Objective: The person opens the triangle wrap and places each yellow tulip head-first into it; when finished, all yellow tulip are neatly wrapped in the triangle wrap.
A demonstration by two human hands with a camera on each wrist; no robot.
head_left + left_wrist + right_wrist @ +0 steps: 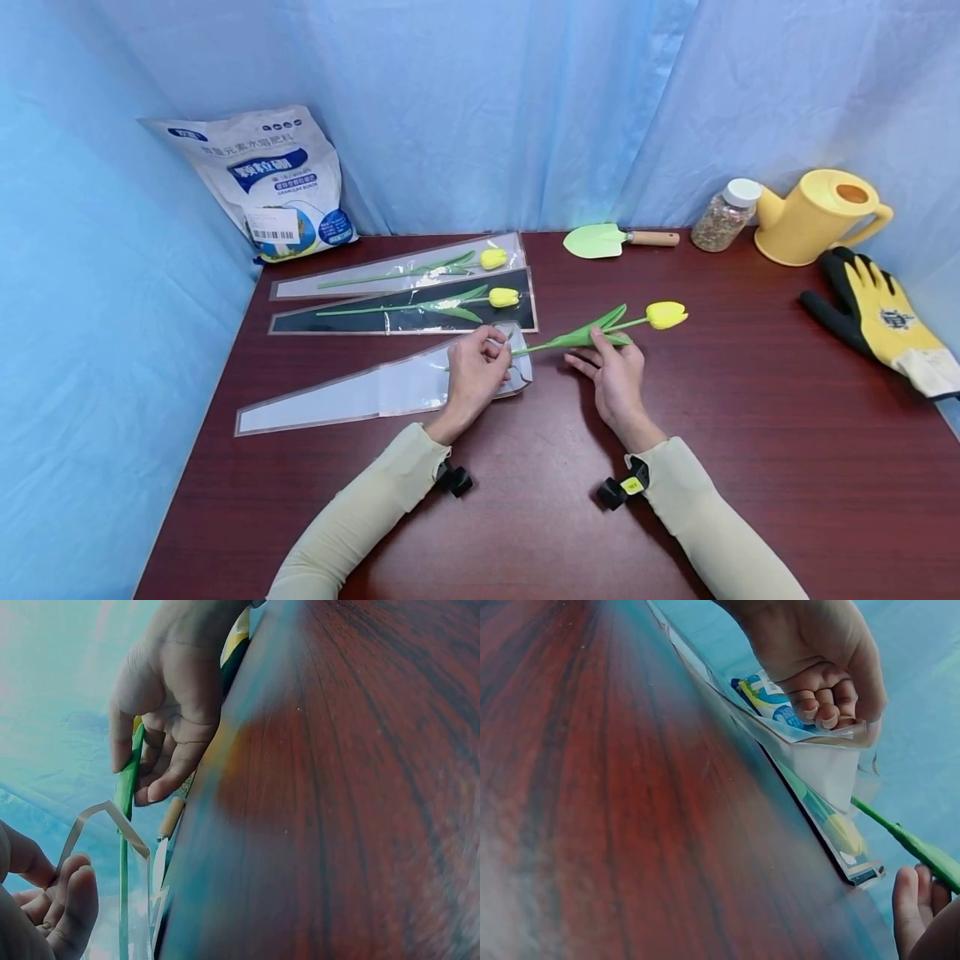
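Observation:
My left hand [477, 371] pinches the rim of a long tapered flower sleeve [322, 402], white with a clear front, and its wide mouth stands open. My right hand [617, 379] holds a yellow artificial tulip [666, 315] by its green leaves, thumb on top. The tulip's stem [885, 821] runs into the sleeve's mouth, and its lower end shows inside, left of my left hand. In the left wrist view the sleeve's rim [112, 806] arches up from my left fingertips beside the stem.
Behind lie a black sleeve [352, 322] and a white sleeve [300, 287], each with a yellow tulip inside. A fertilizer bag [262, 183] stands back left. Along the back right are a green trowel [596, 241], a jar [723, 218], a yellow watering can [806, 217] and gloves [885, 317].

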